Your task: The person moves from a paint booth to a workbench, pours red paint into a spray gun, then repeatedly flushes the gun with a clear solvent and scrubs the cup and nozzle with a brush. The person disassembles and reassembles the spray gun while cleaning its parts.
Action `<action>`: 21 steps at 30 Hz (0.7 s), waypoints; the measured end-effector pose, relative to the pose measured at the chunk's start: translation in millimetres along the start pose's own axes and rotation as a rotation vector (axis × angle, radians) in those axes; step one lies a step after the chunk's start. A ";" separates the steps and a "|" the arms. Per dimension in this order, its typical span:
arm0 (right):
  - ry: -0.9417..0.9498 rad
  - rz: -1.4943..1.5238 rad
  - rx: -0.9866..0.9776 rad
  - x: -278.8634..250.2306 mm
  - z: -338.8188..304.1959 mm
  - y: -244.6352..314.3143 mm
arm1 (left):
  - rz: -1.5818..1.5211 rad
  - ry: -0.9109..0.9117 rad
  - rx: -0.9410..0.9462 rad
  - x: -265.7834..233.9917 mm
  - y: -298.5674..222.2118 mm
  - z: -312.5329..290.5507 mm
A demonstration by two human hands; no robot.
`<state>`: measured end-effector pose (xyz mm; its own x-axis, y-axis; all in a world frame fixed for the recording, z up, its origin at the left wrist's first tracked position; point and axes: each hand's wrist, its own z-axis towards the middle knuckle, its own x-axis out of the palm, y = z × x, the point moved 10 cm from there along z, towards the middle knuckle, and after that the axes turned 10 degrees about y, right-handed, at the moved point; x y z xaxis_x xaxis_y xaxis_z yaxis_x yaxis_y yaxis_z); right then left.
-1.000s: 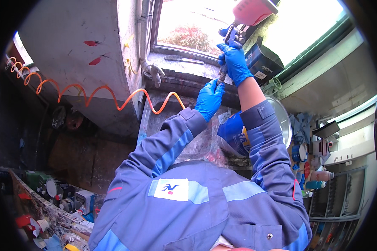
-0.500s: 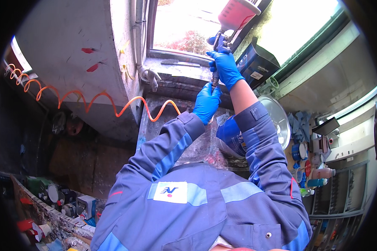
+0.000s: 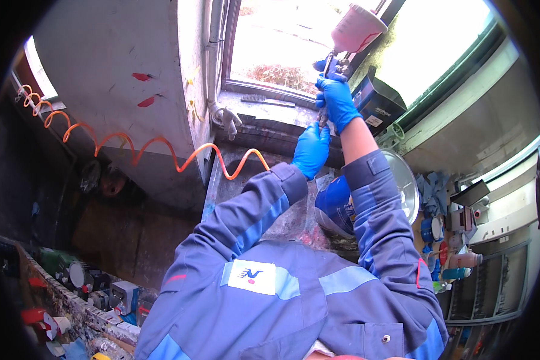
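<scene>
Held up before the window is a spray gun [image 3: 342, 67] with a pinkish, see-through paint cup [image 3: 358, 30] on top. My right hand [image 3: 339, 107], in a blue glove, is closed around the gun's handle. Just below it my left hand [image 3: 311, 151], also blue-gloved, grips the hose fitting [image 3: 323, 117] at the handle's lower end. An orange coiled air hose [image 3: 183, 161] runs from the left side toward my left hand; its last stretch is hidden behind my sleeve.
A wire brush [image 3: 268, 101] lies on the windowsill. Beyond my right wrist stands a dark blue box-shaped container [image 3: 378, 103]. A blue bucket [image 3: 335, 207] and a clear round lid [image 3: 409, 186] sit beside my right forearm. Bottles [image 3: 465, 260] crowd the right side; cans and boxes [image 3: 124, 297] fill the lower left.
The whole view has shifted a little, so the scene sits farther right and lower. Both hands keep their grip on the spray gun and its fitting.
</scene>
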<state>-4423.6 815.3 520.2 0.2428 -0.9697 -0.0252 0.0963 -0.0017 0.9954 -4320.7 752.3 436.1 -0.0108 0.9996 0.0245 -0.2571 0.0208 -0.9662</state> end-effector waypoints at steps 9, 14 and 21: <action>-0.023 -0.105 0.008 -9.9 -3.0 -7.5 | -0.106 0.183 -0.110 17.7 25.3 2.7; 0.012 -0.029 0.037 0.9 -38.2 -24.3 | -0.260 0.245 -0.165 23.3 41.4 -28.6; -0.186 0.139 0.063 -2.7 -111.9 -72.0 | -0.109 0.363 -0.494 1.9 84.7 -128.8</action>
<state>-4323.2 845.3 438.3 0.0674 -0.9900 0.1238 0.0121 0.1249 0.9921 -4217.9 758.1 321.3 0.3419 0.9314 0.1250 0.2406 0.0418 -0.9697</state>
